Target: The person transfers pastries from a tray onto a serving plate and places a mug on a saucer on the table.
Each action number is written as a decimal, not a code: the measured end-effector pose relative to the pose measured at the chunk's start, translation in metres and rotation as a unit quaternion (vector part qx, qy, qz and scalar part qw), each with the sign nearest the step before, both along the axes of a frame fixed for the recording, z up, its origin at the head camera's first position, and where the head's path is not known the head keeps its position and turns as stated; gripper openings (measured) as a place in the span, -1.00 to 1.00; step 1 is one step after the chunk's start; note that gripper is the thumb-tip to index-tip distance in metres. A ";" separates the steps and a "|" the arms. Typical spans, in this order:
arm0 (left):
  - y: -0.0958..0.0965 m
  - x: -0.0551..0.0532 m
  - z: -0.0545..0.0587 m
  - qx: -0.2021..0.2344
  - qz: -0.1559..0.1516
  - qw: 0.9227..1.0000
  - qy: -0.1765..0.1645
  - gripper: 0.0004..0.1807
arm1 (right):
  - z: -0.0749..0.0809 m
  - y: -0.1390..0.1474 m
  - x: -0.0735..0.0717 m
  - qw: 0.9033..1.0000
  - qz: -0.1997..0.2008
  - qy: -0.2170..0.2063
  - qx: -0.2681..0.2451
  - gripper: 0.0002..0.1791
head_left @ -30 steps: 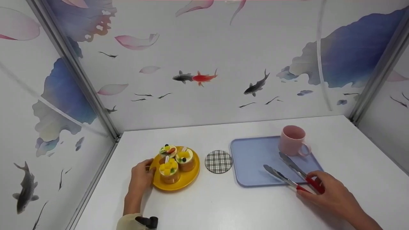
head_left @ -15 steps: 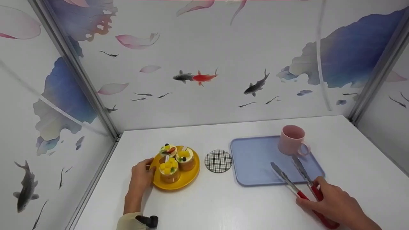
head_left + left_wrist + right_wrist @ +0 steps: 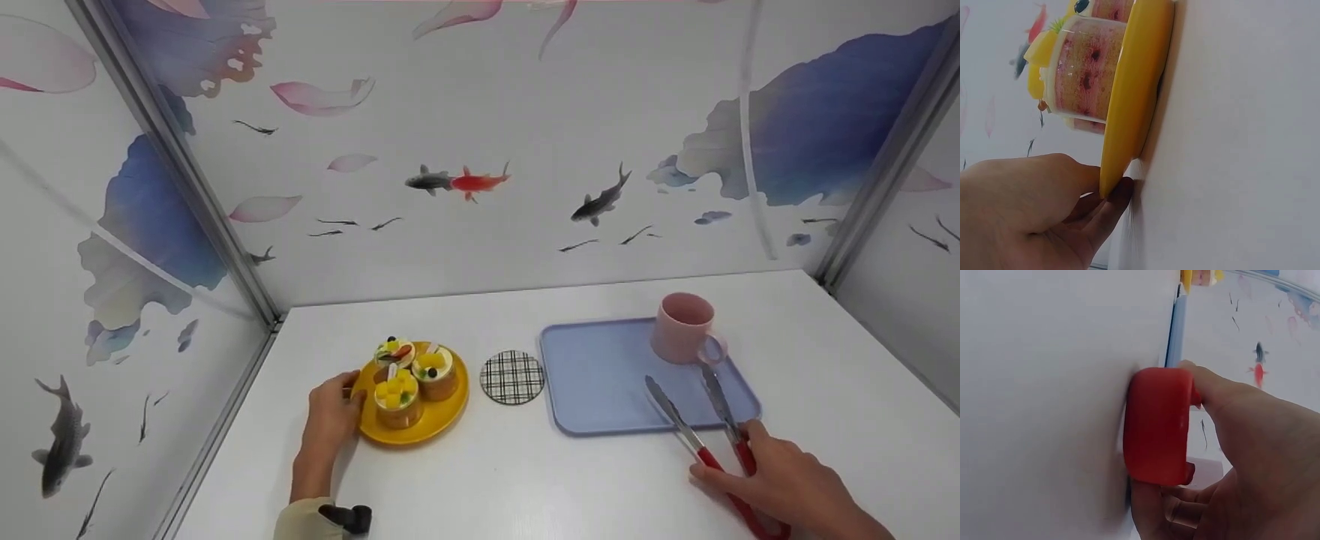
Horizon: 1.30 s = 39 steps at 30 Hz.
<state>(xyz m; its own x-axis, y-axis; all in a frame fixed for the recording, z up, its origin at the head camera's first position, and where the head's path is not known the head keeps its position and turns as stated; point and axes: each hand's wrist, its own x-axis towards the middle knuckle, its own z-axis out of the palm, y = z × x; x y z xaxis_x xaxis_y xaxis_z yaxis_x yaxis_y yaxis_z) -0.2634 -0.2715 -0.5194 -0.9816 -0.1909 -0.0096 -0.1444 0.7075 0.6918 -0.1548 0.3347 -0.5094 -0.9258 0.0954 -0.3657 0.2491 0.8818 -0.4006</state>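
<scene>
My left hand (image 3: 330,416) pinches the left rim of a yellow plate (image 3: 444,421), thumb above and fingers beneath in the left wrist view. Cake cups topped with fruit cubes, among them the front one (image 3: 397,409), stand on that plate. Layered sponge shows through a clear cup (image 3: 1086,70) in the left wrist view. At the right, my right hand (image 3: 795,480) holds metal tongs (image 3: 671,409) with red handles, thumb on one arm and fingers on the other. Their arms are spread, tips over a blue tray. The tongs' red end (image 3: 1157,424) lies close to the table in the right wrist view.
On the blue tray (image 3: 592,375), a pink mug (image 3: 681,334) stands at the back right, near the tongs' tips. A round checked coaster (image 3: 512,377) lies between plate and tray. White printed panels (image 3: 487,255) close off the table's back and sides.
My right hand has swung the tongs so their tips point more forward and have shifted right; their red end now shows below the hand. My left hand stays on the plate.
</scene>
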 end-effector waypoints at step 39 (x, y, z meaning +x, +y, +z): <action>0.072 0.019 0.062 0.000 -0.069 0.981 0.180 -0.62 | 0.023 0.041 -0.092 0.947 0.002 0.311 -0.086 -0.27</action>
<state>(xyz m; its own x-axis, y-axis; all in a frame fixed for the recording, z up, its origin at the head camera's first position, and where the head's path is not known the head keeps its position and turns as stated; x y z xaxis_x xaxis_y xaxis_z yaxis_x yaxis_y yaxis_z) -0.2443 -0.1994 -0.4578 -0.9376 -0.0566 0.3430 0.2062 0.7038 0.6798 -0.2472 0.3758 -0.4862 -0.9674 0.0803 0.2402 -0.0850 0.7906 -0.6065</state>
